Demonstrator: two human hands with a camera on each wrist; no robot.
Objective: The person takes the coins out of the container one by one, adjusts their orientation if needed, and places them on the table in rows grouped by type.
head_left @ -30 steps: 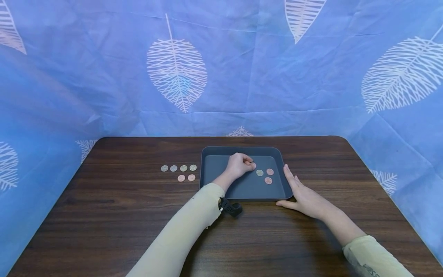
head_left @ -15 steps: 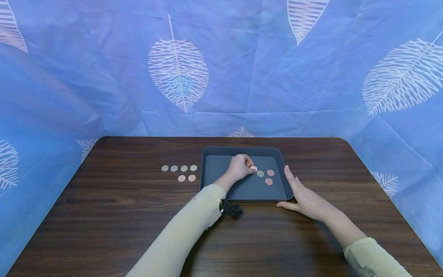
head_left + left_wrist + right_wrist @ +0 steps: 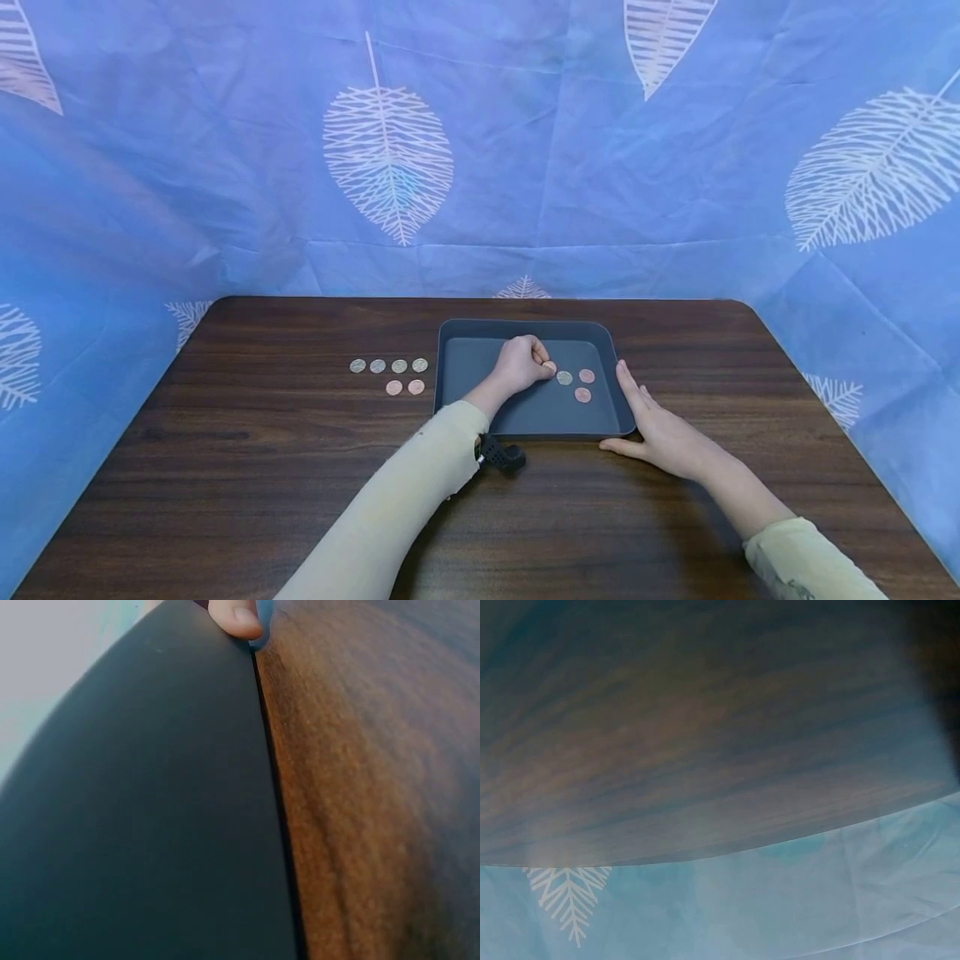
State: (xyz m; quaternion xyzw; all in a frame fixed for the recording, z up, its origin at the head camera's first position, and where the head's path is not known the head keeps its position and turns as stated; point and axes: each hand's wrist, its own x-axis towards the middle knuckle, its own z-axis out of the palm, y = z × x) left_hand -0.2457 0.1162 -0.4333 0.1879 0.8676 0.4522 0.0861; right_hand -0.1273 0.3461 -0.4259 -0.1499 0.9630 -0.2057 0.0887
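Right of the frame's centre, the left hand (image 3: 519, 362) is pinching a copper coin (image 3: 551, 367) inside the tray (image 3: 467, 360), seemingly by its edge for control. The right hand (image 3: 663, 429), fingers outstretched, is resting against the tray's right side, probably steadying it.

Blue leaf-print cloth (image 3: 585, 183) behind table (image 3: 247, 492)

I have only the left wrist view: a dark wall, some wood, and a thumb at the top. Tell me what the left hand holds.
Observer: The left hand pinches a coppery coin over the tray.

Operator: List the other coins visible in there.

Observer: Three show: a pale coin, a farther coppery coin and a nearer coppery coin.

Operator: Now those outside.

Observer: Left of the tray, four pale coins form a row beyond two coppery coins.
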